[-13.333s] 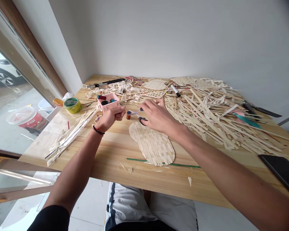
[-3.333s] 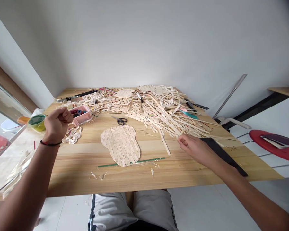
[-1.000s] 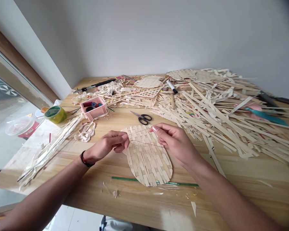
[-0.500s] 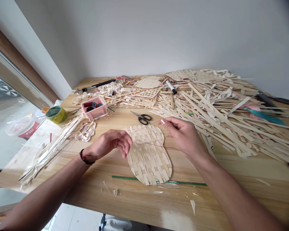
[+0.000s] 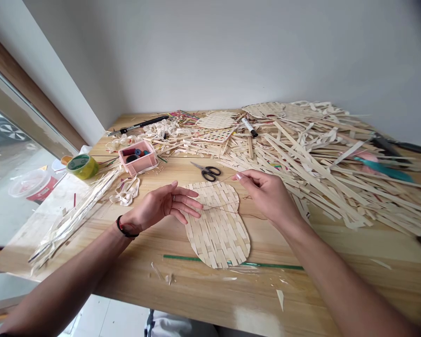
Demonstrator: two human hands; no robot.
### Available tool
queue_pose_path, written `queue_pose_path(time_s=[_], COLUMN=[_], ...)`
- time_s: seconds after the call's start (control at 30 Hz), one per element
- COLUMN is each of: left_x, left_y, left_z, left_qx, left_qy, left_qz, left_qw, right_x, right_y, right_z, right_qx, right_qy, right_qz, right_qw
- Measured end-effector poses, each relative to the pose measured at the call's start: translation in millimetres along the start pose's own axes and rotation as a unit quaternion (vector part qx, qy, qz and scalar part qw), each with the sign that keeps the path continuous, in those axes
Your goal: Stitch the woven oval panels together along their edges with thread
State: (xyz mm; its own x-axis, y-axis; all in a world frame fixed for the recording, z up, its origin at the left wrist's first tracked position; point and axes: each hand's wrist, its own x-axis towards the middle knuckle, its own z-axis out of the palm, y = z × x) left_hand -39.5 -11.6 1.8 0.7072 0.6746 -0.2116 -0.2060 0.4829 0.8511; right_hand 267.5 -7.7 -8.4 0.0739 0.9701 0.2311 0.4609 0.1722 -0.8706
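Note:
A woven bamboo mat (image 5: 217, 224), pear-shaped, lies flat on the wooden table (image 5: 182, 299) in front of me. My left hand (image 5: 163, 206) hovers over its left edge with fingers stretched out and apart, holding nothing. My right hand (image 5: 263, 192) is above the mat's upper right edge, thumb and forefinger pinched on a thin dark thread (image 5: 221, 208) that trails across the mat. Black-handled scissors (image 5: 206, 171) lie just beyond the mat.
A big heap of pale bamboo strips (image 5: 319, 159) covers the table's back and right. A pink tray of thread spools (image 5: 138, 158), a green tape roll (image 5: 81, 166), a marker (image 5: 249, 127) and a green strip (image 5: 231, 263) lie around. A window is at left.
My left hand has let go of the thread and spread its fingers. My right hand has drawn the thread up and to the right over the mat.

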Motion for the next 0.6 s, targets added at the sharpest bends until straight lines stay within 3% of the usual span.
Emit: queue_pose_path(time_s=[0.27,0.6], left_x=[-2,-3], left_y=[1,4], left_z=[7.3,11.4], left_qx=[0.06,0.09], left_qy=[0.05,0.062], left_qz=[-0.001,0.01], left_qw=[0.997,0.994], right_x=[0,2], right_y=[0,3], right_z=[1,-1], right_qx=[-0.01,0.004], right_qy=[-0.004,0.004], right_qz=[0.001,0.001], right_qw=[1.0,1.0])
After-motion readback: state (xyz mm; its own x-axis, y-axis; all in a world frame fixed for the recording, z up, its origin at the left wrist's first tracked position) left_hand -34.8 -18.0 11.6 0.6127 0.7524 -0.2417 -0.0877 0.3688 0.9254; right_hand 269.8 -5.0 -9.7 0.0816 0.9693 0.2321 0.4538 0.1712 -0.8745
